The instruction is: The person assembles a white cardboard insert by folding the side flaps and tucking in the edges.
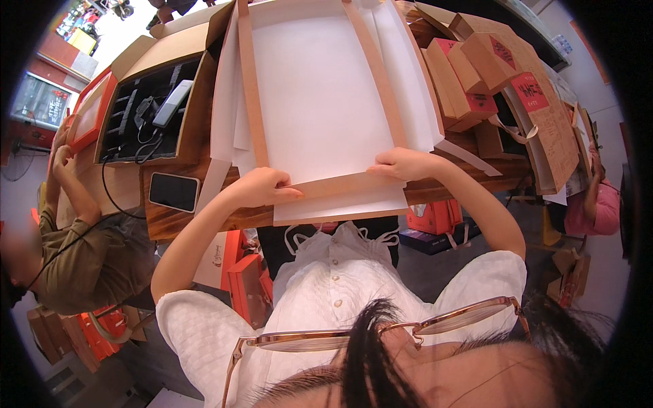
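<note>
A large white cardboard sheet [313, 88] with folded-up sides lies on the wooden table in front of me. Brown strips run down its left and right sides, and another brown strip [333, 185] crosses its near edge, with a white flap [340, 206] below it. My left hand [260, 187] is closed on the left end of that near strip, thumb pointing inward. At its right end my right hand [406, 165] is closed in the same way, fingers curled. The undersides of both grips are hidden.
On the table's left, a phone [175, 192] lies near an open carton [188, 144] holding black foam, a white device and cables. Brown and red boxes [469, 85] crowd the right. A person [88, 251] sits at left, another [598, 207] at right. Red boxes [248, 285] stand below.
</note>
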### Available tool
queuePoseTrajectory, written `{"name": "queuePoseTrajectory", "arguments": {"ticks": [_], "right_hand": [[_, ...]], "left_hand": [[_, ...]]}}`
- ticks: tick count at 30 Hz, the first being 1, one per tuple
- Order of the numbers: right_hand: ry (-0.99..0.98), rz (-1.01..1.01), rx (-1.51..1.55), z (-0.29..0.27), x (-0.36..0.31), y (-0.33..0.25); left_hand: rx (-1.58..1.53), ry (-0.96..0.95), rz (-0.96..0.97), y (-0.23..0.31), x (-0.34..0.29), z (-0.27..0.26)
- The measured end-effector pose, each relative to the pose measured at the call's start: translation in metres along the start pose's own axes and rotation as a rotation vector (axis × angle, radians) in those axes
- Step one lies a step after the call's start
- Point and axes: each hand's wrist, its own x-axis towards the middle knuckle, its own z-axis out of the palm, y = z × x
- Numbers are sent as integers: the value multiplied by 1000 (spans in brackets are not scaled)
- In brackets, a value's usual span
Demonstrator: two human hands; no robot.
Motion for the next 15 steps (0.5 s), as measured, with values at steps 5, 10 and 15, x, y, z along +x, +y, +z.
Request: {"name": "queuePoseTrajectory", "arguments": {"ticks": [5, 10, 15], "right_hand": [[2, -116, 36, 1, 0, 13], [13, -120, 39, 3, 0, 10], [13, -123, 153, 5, -1, 11]], "left_hand": [[-4, -16, -42, 6, 1, -3], [64, 13, -5, 4, 3, 0], [25, 88, 37, 7, -4, 2]]}}
